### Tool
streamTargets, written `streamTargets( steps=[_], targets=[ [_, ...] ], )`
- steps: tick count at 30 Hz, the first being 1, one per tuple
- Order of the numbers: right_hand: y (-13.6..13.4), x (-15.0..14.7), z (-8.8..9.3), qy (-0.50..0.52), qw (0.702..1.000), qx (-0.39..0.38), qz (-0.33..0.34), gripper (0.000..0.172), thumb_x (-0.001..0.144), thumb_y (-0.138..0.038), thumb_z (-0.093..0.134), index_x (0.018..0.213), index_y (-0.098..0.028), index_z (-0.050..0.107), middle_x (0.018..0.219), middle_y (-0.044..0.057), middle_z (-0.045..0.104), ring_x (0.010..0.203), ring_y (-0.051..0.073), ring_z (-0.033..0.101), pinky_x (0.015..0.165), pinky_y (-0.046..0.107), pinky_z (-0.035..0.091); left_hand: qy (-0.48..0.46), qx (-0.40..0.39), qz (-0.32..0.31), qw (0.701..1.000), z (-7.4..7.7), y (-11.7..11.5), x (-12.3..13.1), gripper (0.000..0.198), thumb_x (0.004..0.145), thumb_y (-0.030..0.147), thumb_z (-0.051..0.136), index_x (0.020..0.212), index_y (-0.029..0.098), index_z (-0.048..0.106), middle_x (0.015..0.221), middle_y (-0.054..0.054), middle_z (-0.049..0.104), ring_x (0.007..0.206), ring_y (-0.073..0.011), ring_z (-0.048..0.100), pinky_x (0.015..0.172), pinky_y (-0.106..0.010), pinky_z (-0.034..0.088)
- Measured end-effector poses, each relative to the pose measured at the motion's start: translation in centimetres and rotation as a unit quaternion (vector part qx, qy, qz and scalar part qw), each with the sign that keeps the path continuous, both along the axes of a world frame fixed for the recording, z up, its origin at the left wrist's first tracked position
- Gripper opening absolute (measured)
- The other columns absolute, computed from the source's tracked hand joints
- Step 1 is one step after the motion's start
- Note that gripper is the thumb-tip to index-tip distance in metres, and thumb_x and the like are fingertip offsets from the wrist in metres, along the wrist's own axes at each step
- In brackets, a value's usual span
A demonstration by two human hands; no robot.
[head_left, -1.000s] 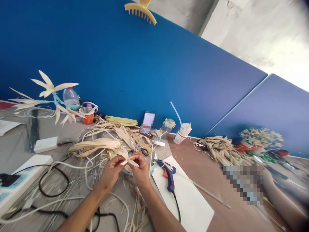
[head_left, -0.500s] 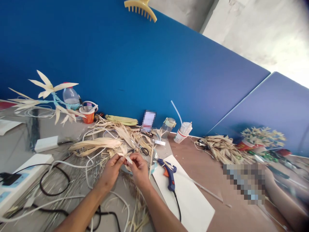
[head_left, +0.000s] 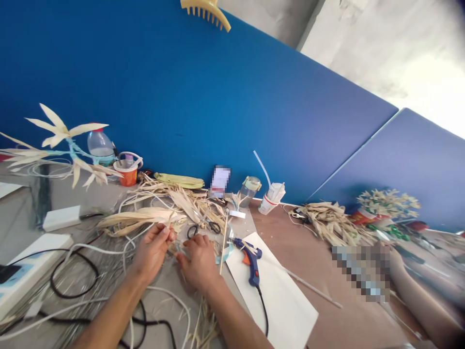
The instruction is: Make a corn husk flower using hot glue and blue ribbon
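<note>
My left hand [head_left: 154, 249] is closed in a pinch on a small strip of corn husk [head_left: 170, 219], whose pale tip sticks up above the fingertips. Beside it, my right hand [head_left: 198, 261] reaches palm down to the table, thumb apart from the fingers; its fingertips are partly hidden. Just beyond the right hand lie black-handled scissors [head_left: 193, 230] among loose dried husks [head_left: 136, 218]. To the right, a blue glue gun [head_left: 254, 264] with an orange trigger rests on a white sheet [head_left: 286, 310].
Husk flowers on a stem [head_left: 69, 133] stand at the left, near a bottle [head_left: 100, 145] and an orange cup [head_left: 127, 175]. Cables and a power strip [head_left: 39, 257] lie front left. A phone [head_left: 220, 182] leans on the blue partition [head_left: 163, 97]. Another person's arm [head_left: 417, 295] is at right.
My hands have separated; they were together on the husk. The left has moved left with the strip, and the right has let go and come down toward the table.
</note>
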State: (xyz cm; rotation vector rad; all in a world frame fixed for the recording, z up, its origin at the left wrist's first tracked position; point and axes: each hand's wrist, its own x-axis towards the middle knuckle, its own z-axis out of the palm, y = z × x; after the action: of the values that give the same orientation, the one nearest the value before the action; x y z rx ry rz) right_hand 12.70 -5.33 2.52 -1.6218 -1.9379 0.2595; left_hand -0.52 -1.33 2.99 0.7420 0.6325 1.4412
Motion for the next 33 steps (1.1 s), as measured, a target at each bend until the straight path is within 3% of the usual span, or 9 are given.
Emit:
streamTargets(
  steps=[4, 8, 14, 19, 22, 25, 28, 31, 33],
  targets=[
    [0.2, -0.2, -0.5, -0.041, 0.999, -0.026, 0.0, 0.005, 0.071, -0.021, 0.066, 0.074, -0.018, 0.069, 0.083, 0.012, 0.062, 0.085, 0.029, 0.051, 0.074, 0.042, 0.039, 0.002, -0.001, -0.019, 1.0, -0.2, 0.0, 0.0, 0.015, 0.068, 0.025, 0.075, 0.068, 0.016, 0.063, 0.067, 0.0, 0.058, 0.067, -0.0123, 0.052, 0.068, -0.026, 0.045],
    [1.1, 0.7, -0.6, 0.114, 0.993, -0.003, -0.024, 0.008, 0.068, -0.012, 0.061, 0.067, -0.019, 0.065, 0.076, 0.007, 0.062, 0.079, 0.023, 0.053, 0.074, 0.037, 0.039, -0.003, -0.007, -0.031, 0.999, -0.1, 0.0, 0.0, 0.015, 0.068, 0.025, 0.076, 0.067, 0.017, 0.064, 0.066, 0.0, 0.06, 0.066, -0.0126, 0.054, 0.067, -0.026, 0.046],
    [2.1, 4.6, 2.8, 0.49, 0.871, -0.012, -0.036, 0.011, 0.073, -0.028, 0.059, 0.067, -0.018, 0.06, 0.06, -0.003, 0.056, 0.058, 0.012, 0.048, 0.062, 0.026, 0.039, -0.028, -0.032, -0.023, 0.999, 0.0, 0.2, 0.0, 0.017, 0.064, 0.024, 0.078, 0.069, 0.018, 0.063, 0.066, 0.0, 0.061, 0.064, -0.0122, 0.055, 0.067, -0.027, 0.047],
    [1.7, 7.9, 8.0, 0.575, 0.816, 0.067, -0.014, 0.014, 0.072, -0.032, 0.064, 0.069, -0.019, 0.059, 0.066, 0.0, 0.061, 0.065, 0.014, 0.052, 0.067, 0.028, 0.04, -0.04, -0.047, -0.036, 0.997, -0.2, 0.2, 0.0, 0.016, 0.064, 0.022, 0.079, 0.069, 0.016, 0.064, 0.069, 0.0, 0.064, 0.064, -0.0109, 0.056, 0.066, -0.025, 0.048],
    [1.4, 8.9, 10.1, 0.567, 0.82, 0.073, 0.017, 0.013, 0.072, -0.031, 0.064, 0.069, -0.019, 0.059, 0.066, 0.0, 0.06, 0.067, 0.015, 0.053, 0.069, 0.029, 0.042, -0.056, -0.046, -0.051, 0.996, -0.3, 0.3, -0.1, 0.017, 0.061, 0.022, 0.08, 0.068, 0.015, 0.066, 0.068, 0.0, 0.063, 0.063, -0.0103, 0.056, 0.064, -0.023, 0.048],
    [0.7, 8.9, 10.4, 0.542, 0.839, 0.039, 0.034, 0.013, 0.073, -0.031, 0.064, 0.069, -0.019, 0.06, 0.066, 0.0, 0.061, 0.066, 0.014, 0.054, 0.071, 0.03, 0.043, -0.063, -0.048, -0.064, 0.995, -0.3, 0.4, -0.2, 0.018, 0.059, 0.021, 0.082, 0.068, 0.015, 0.067, 0.068, -0.001, 0.064, 0.063, -0.0105, 0.056, 0.062, -0.023, 0.048],
    [-0.6, 8.6, 9.6, 0.447, 0.88, -0.095, 0.133, 0.016, 0.073, -0.032, 0.066, 0.081, -0.018, 0.067, 0.083, 0.003, 0.067, 0.078, 0.017, 0.059, 0.077, 0.031, 0.045, -0.068, -0.052, -0.067, 0.994, -0.6, 0.4, -0.3, 0.019, 0.059, 0.021, 0.083, 0.07, 0.015, 0.068, 0.075, -0.001, 0.066, 0.063, -0.0103, 0.057, 0.062, -0.023, 0.049],
    [-0.6, 8.6, 8.4, 0.331, 0.89, -0.206, 0.236, 0.032, 0.075, -0.031, 0.065, 0.105, -0.02, 0.068, 0.113, 0.007, 0.064, 0.098, 0.02, 0.06, 0.084, 0.032, 0.046, -0.076, -0.055, -0.064, 0.994, -0.8, 0.5, -0.3, 0.019, 0.061, 0.022, 0.082, 0.073, 0.016, 0.068, 0.081, -0.001, 0.067, 0.06, -0.0095, 0.056, 0.061, -0.024, 0.049],
    [0.9, 8.7, 7.4, 0.302, 0.93, -0.16, 0.136, 0.029, 0.083, -0.029, 0.054, 0.106, -0.019, 0.067, 0.102, 0.006, 0.068, 0.093, 0.019, 0.062, 0.081, 0.031, 0.047, -0.082, -0.051, -0.066, 0.993, -0.9, 0.5, -0.4, 0.018, 0.063, 0.022, 0.081, 0.074, 0.016, 0.067, 0.081, 0.0, 0.067, 0.06, -0.009, 0.055, 0.06, -0.023, 0.049]
  ],
)
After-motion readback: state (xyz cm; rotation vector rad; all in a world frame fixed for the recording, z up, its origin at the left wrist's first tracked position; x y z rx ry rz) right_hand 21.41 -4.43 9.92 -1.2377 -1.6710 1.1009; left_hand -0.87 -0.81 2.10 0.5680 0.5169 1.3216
